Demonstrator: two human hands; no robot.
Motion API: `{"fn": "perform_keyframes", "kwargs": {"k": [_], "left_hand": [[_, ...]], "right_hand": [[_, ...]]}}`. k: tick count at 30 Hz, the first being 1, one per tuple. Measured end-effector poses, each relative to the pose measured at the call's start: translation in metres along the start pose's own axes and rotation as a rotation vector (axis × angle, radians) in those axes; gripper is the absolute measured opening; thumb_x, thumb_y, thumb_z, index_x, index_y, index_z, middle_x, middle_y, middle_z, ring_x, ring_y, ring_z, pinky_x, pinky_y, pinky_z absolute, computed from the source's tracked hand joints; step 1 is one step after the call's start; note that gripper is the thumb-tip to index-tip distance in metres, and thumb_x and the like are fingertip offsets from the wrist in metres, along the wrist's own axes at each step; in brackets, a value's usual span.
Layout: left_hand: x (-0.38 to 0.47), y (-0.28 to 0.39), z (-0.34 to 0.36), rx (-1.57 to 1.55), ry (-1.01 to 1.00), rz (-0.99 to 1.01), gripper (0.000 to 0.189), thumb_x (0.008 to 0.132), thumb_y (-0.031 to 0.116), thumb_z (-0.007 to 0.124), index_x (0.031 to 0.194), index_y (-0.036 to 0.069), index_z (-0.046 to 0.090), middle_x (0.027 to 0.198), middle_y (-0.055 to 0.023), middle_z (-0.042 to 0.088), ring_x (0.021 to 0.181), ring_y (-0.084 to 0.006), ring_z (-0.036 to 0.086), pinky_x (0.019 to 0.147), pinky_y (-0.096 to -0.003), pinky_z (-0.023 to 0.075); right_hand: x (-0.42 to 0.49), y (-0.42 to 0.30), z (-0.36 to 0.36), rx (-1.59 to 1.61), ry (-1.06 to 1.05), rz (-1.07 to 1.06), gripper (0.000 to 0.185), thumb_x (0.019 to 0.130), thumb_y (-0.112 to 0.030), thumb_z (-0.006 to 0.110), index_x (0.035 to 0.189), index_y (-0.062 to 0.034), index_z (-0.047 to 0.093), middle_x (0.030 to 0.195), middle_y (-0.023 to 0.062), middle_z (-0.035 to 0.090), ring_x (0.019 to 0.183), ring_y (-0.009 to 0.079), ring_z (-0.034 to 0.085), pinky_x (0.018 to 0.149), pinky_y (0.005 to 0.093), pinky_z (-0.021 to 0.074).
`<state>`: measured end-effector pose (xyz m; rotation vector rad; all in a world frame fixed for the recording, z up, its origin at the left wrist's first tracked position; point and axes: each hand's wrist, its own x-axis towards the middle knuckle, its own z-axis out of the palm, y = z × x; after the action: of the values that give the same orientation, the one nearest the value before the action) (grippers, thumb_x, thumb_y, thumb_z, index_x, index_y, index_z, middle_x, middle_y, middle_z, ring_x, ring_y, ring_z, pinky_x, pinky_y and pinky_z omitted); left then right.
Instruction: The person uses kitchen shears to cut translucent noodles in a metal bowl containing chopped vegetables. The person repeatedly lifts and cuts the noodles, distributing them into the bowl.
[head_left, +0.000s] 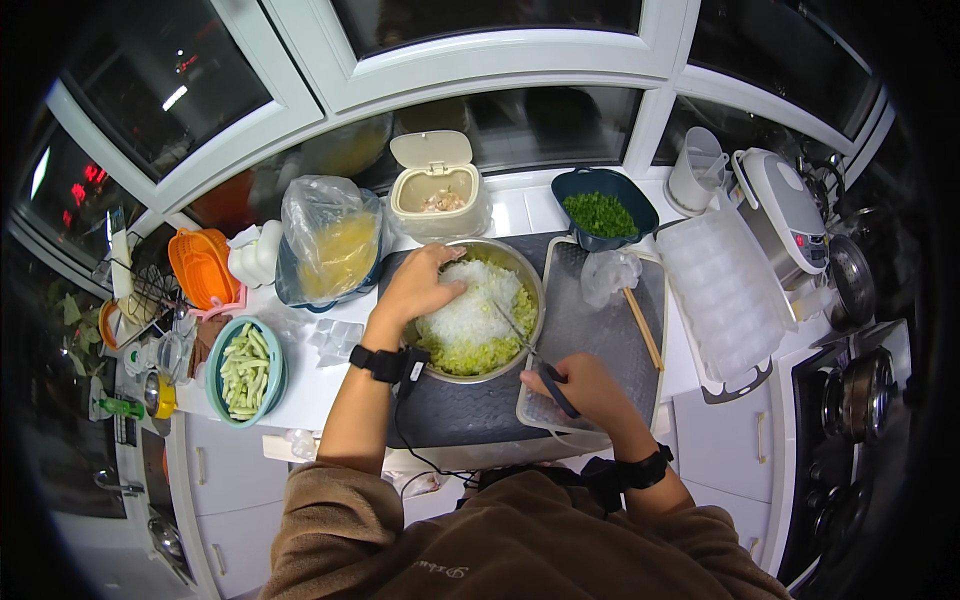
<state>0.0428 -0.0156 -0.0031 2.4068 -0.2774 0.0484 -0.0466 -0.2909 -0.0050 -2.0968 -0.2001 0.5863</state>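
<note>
A round steel bowl (534, 279) holds chopped pale green vegetable (480, 361) with a mound of white, translucent cut noodles (469, 307) on top. My left hand (421, 283) rests at the bowl's far left rim, thumb over the white mound, fingers apart; whether it touches the food I cannot tell. In my right hand (585, 386) are dark-handled scissors (551, 382), their blades pointing into the bowl over the white mound. The bowl stands on a dark mat (465, 409).
Right of the bowl lies a clear tray (592, 322) with chopsticks (643, 330) and a crumpled plastic bag (609, 276). Behind stand a basket of chopped greens (600, 214) and an open lidded bin (437, 191). Leftward are a bagged yellow food (337, 255) and a teal basket of green strips (245, 371).
</note>
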Motion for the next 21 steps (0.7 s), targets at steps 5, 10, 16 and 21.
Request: {"fn": "perform_keyframes", "kwargs": {"k": [5, 10, 16, 21], "left_hand": [[0.026, -0.007, 0.022, 0.099, -0.122, -0.075, 0.044, 0.067, 0.006, 0.073, 0.110, -0.002, 0.065, 0.098, -0.0197, 0.067, 0.086, -0.0300, 0.065, 0.081, -0.0343, 0.0499], [0.029, -0.012, 0.011, -0.181, -0.158, -0.093, 0.031, 0.070, -0.008, 0.069, 0.100, -0.001, 0.068, 0.084, -0.0033, 0.067, 0.077, -0.0059, 0.058, 0.070, -0.0219, 0.0469], [0.024, 0.006, -0.014, -0.637, -0.009, -0.129, 0.026, 0.076, -0.012, 0.063, 0.099, -0.002, 0.064, 0.089, -0.0006, 0.065, 0.075, -0.0058, 0.059, 0.068, -0.0198, 0.0472], [0.018, 0.025, -0.025, -0.808, 0.060, -0.149, 0.025, 0.079, -0.012, 0.060, 0.101, -0.001, 0.061, 0.092, -0.0027, 0.066, 0.080, -0.0077, 0.062, 0.073, -0.0216, 0.0500]], "right_hand": [[-0.003, 0.002, -0.007, -0.048, 0.038, -0.002, 0.072, 0.076, -0.061, 0.065, 0.050, 0.0052, 0.052, 0.041, 0.0128, 0.038, 0.038, 0.0247, 0.041, 0.043, 0.0388, 0.0331], [-0.007, -0.002, -0.007, 0.107, 0.019, 0.041, 0.071, 0.078, -0.061, 0.064, 0.048, 0.0017, 0.051, 0.041, 0.0075, 0.044, 0.038, 0.0184, 0.046, 0.041, 0.0344, 0.0343], [-0.004, -0.019, -0.013, 0.640, -0.314, 0.082, 0.055, 0.091, -0.055, 0.051, 0.081, -0.0006, 0.058, 0.061, 0.0024, 0.052, 0.051, 0.0117, 0.050, 0.049, 0.0241, 0.0400], [0.005, -0.036, 0.000, 1.010, -0.562, 0.102, 0.059, 0.092, -0.063, 0.040, 0.089, -0.0044, 0.052, 0.073, 0.0046, 0.051, 0.061, 0.0153, 0.051, 0.060, 0.0262, 0.0428]]}}
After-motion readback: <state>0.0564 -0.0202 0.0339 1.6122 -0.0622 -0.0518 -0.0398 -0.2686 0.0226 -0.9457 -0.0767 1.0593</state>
